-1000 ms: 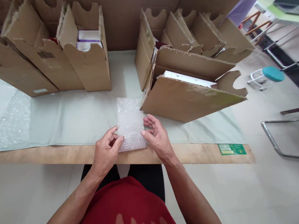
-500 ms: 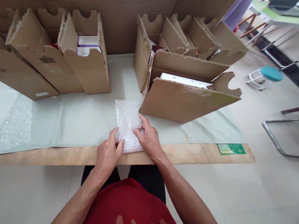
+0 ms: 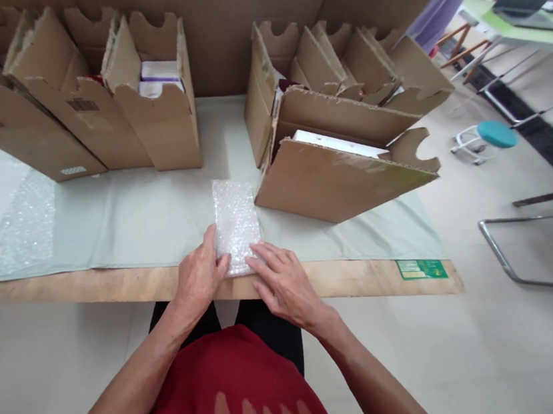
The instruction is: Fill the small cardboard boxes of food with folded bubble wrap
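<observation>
An upright brown cardboard box [image 3: 166,130] holds white-and-purple packs [image 3: 160,78]. A clear bubble-wrap pouch [image 3: 235,215] lies near the table's [image 3: 89,287] front edge. The right hand [image 3: 283,283] presses it, open and flat; the left hand [image 3: 198,278] curls at its corner, grip unclear.

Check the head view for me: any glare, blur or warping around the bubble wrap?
Head view: soft even light, no hard shadows; the bubble-wrap pouch glints but is sharp, as are the left hand and right hand; wide-angle warp splays the cardboard cartons outward; bottom-right corner darkens and blurs.
</observation>
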A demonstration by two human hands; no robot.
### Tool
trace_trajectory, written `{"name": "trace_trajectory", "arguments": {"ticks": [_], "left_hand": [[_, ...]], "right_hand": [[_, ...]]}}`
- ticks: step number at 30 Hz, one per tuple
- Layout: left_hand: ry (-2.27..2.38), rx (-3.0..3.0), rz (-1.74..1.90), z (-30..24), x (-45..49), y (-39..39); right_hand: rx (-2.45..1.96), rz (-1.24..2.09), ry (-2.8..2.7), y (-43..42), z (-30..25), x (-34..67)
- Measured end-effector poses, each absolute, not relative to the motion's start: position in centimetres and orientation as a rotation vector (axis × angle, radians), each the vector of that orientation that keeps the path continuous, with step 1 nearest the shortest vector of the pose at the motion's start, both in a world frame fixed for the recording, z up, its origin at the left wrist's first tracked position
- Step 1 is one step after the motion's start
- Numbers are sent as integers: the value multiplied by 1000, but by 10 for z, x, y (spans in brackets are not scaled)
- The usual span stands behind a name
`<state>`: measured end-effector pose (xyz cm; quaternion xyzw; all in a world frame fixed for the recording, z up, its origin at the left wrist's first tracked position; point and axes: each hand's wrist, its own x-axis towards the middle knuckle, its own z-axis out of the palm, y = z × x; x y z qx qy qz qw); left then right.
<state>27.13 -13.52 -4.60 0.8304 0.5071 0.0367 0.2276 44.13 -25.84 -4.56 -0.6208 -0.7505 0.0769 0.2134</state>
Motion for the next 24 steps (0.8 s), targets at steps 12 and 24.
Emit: {"name": "trace_trajectory", "arguments": {"ticks": [12,24], "left_hand": [[577,2608,807,-43,227,-153],[1181,2111,804,-62,255,-133]], "right_hand": [[-1611,495,-1884,-240,-34,450],[-1835,176,-1505,-228,-54,438]]}}
